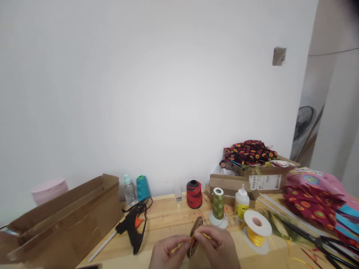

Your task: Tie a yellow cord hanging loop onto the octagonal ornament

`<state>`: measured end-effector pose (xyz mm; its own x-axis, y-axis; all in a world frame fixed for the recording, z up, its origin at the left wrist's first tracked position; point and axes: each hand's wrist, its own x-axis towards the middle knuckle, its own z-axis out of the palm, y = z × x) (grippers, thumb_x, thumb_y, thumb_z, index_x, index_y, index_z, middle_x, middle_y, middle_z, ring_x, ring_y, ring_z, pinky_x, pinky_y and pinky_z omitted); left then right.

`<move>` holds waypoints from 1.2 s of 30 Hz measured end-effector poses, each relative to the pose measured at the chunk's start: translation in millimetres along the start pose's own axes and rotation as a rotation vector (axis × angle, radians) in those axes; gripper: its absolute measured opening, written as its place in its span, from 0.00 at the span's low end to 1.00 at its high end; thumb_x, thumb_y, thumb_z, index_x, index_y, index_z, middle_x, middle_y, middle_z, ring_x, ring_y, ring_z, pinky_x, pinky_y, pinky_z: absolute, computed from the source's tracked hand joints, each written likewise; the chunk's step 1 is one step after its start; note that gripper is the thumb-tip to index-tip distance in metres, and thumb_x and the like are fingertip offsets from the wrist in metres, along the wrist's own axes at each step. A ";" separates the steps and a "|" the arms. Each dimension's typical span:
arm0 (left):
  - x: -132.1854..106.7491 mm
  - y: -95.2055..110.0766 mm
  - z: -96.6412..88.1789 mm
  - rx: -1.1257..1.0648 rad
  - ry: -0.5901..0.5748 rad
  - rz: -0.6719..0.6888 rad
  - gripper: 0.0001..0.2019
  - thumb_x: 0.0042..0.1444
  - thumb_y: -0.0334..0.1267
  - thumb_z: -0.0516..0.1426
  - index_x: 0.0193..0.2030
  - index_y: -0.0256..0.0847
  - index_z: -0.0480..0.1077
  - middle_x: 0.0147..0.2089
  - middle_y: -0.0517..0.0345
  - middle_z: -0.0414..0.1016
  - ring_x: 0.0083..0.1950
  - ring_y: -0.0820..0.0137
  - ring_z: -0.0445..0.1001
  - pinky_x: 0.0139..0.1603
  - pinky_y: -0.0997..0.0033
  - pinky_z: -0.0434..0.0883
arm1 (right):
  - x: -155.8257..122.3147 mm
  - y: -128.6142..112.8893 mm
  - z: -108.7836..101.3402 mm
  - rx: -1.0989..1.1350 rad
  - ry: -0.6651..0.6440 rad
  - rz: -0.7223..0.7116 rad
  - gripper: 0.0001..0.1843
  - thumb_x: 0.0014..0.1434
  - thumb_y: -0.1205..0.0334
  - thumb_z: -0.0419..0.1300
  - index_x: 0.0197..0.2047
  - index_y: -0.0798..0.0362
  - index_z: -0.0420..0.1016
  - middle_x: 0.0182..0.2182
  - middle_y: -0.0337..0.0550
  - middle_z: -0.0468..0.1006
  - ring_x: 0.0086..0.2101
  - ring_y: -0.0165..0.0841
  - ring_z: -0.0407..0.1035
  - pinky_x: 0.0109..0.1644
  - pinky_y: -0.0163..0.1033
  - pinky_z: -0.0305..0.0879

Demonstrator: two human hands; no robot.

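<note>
Table (168,218) carries cardboard box (67,220), glue gun (131,226), yellow ribbon spool (256,231); left hand (165,254) and right hand (220,248) both pinched on yellow cord (179,246) across small patterned disc (195,237), low centre.

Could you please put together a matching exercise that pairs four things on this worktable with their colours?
Things:
1. glue gun
2. thread cone beside the clear bottle
3. ribbon on the white spool
4. thread spool near the wall, in the middle

Colours:
A. red
B. yellow
C. black with an orange trigger
D. teal

Pairs: 1-C, 2-D, 3-B, 4-A
</note>
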<state>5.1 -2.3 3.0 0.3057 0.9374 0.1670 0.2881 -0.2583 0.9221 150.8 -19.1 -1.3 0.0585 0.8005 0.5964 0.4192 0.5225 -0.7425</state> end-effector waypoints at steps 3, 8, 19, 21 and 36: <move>0.5 -2.7 -0.8 -0.025 0.094 -0.031 0.10 0.42 0.41 0.55 0.29 0.39 0.73 0.31 0.53 0.77 0.35 0.67 0.72 0.36 0.76 0.68 | 0.8 1.4 0.4 0.056 -0.039 0.032 0.12 0.50 0.61 0.52 0.23 0.56 0.73 0.18 0.41 0.74 0.20 0.29 0.67 0.21 0.27 0.60; 0.1 -4.3 4.5 -0.099 0.165 -0.063 0.09 0.37 0.41 0.58 0.24 0.37 0.71 0.26 0.54 0.76 0.30 0.68 0.72 0.29 0.77 0.69 | 1.5 -1.0 0.0 0.027 -0.046 -0.007 0.10 0.49 0.62 0.52 0.24 0.55 0.73 0.18 0.40 0.75 0.20 0.28 0.66 0.21 0.28 0.59; 0.1 -3.2 0.3 -0.050 0.104 -0.079 0.08 0.40 0.40 0.56 0.26 0.38 0.73 0.29 0.53 0.78 0.34 0.65 0.73 0.36 0.73 0.69 | -1.0 0.4 8.2 -0.299 -0.221 0.072 0.07 0.40 0.62 0.58 0.28 0.50 0.71 0.18 0.36 0.73 0.18 0.28 0.64 0.19 0.29 0.56; 0.6 -5.7 -0.2 -0.082 0.110 -0.089 0.08 0.40 0.39 0.56 0.26 0.38 0.73 0.30 0.53 0.78 0.34 0.65 0.73 0.36 0.73 0.69 | -0.8 2.9 9.0 -0.435 -0.243 0.117 0.11 0.35 0.63 0.60 0.28 0.49 0.69 0.19 0.35 0.74 0.19 0.30 0.65 0.20 0.30 0.56; 0.5 -7.1 9.6 -0.183 0.276 -0.086 0.09 0.34 0.41 0.59 0.22 0.38 0.73 0.25 0.54 0.78 0.30 0.67 0.73 0.32 0.75 0.70 | -10.4 23.7 14.2 -0.770 -0.022 -0.343 0.03 0.44 0.64 0.53 0.21 0.50 0.63 0.14 0.32 0.72 0.15 0.27 0.66 0.16 0.33 0.48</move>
<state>11.9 -2.3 -6.8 0.0234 0.9882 0.1512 0.1273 -0.1530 0.9800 147.3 -10.9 -29.4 -0.1988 0.6437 0.7390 0.9119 0.3977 -0.1011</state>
